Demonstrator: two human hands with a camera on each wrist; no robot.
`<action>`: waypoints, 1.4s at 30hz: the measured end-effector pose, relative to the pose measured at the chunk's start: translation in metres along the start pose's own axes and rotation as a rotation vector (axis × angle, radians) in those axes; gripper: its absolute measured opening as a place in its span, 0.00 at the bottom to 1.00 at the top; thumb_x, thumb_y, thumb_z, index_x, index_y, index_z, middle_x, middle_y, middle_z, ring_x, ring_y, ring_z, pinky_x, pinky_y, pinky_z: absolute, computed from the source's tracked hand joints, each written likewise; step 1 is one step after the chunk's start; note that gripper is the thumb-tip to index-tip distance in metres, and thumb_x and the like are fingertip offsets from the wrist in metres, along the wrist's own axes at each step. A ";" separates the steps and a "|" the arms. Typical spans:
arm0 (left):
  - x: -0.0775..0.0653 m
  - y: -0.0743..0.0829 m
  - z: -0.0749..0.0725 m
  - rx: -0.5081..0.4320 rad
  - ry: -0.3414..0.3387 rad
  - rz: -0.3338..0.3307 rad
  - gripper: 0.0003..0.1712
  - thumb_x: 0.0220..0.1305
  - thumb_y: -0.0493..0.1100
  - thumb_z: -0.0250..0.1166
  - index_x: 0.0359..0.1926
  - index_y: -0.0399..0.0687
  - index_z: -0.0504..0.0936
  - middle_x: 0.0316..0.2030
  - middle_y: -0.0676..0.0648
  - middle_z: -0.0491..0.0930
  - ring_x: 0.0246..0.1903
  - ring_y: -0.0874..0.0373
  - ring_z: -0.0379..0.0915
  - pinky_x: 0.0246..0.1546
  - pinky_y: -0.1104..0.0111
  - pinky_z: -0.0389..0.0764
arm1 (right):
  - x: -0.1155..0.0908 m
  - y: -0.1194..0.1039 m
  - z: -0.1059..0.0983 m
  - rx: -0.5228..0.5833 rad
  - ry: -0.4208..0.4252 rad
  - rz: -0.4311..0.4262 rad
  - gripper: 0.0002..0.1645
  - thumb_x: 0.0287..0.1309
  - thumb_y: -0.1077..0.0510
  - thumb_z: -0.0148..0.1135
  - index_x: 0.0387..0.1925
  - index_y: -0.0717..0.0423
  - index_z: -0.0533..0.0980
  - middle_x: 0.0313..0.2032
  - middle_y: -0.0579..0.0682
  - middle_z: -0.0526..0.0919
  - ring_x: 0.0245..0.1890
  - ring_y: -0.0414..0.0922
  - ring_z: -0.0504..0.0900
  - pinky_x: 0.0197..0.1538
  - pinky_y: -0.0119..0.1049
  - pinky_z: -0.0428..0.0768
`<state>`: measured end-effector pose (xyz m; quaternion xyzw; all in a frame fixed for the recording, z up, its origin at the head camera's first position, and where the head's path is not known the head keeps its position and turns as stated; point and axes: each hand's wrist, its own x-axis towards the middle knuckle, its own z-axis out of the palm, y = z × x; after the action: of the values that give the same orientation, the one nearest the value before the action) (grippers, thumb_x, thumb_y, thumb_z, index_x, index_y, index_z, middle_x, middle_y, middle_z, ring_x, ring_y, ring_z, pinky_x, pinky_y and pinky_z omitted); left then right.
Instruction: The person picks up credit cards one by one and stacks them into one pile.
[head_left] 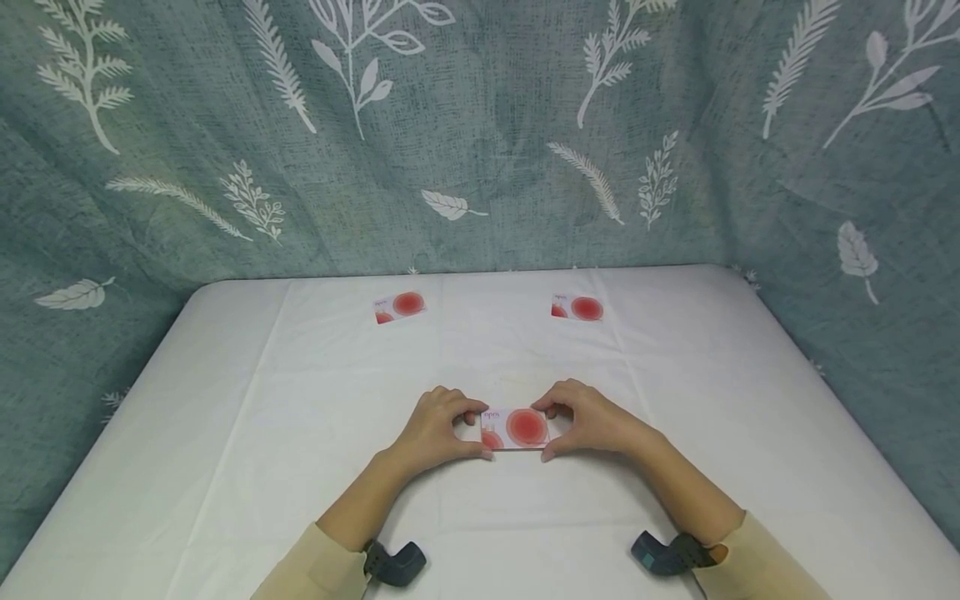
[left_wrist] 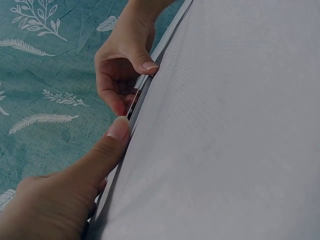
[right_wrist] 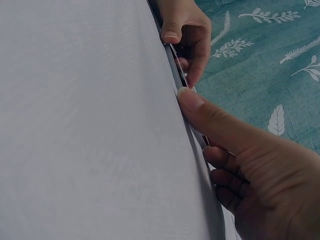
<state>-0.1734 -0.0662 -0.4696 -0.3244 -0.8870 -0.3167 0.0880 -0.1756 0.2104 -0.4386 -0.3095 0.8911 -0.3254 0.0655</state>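
A thin stack of white cards with red circles point(head_left: 513, 428) lies flat on the table near its middle, its top card showing one large and one smaller red circle. My left hand point(head_left: 437, 429) pinches its left end, thumb at the near edge and index finger at the far edge. At the other end my right hand point(head_left: 596, 421) grips it the same way. Seen edge-on in the left wrist view, the stack point(left_wrist: 138, 100) shows several thin layers between the fingertips. The right wrist view shows the layered stack point(right_wrist: 176, 67) low against the white cloth.
Two matching cards lie farther back: a left card point(head_left: 400, 307), slightly turned, and a right card point(head_left: 577, 307). A white cloth point(head_left: 300, 417) covers the table. Behind it hangs a green leaf-patterned curtain point(head_left: 495, 150). A dark device point(head_left: 397, 564) is worn on each wrist.
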 end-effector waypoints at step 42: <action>-0.001 0.000 -0.003 -0.103 -0.015 -0.050 0.35 0.34 0.55 0.80 0.48 0.50 0.83 0.30 0.60 0.75 0.36 0.64 0.63 0.43 0.66 0.65 | 0.000 0.005 -0.005 0.127 0.006 0.033 0.37 0.34 0.44 0.79 0.49 0.53 0.79 0.37 0.42 0.80 0.38 0.39 0.76 0.47 0.30 0.74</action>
<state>-0.1730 -0.0687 -0.4679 -0.3087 -0.8780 -0.3615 0.0568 -0.1794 0.2161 -0.4380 -0.2891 0.8738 -0.3811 0.0878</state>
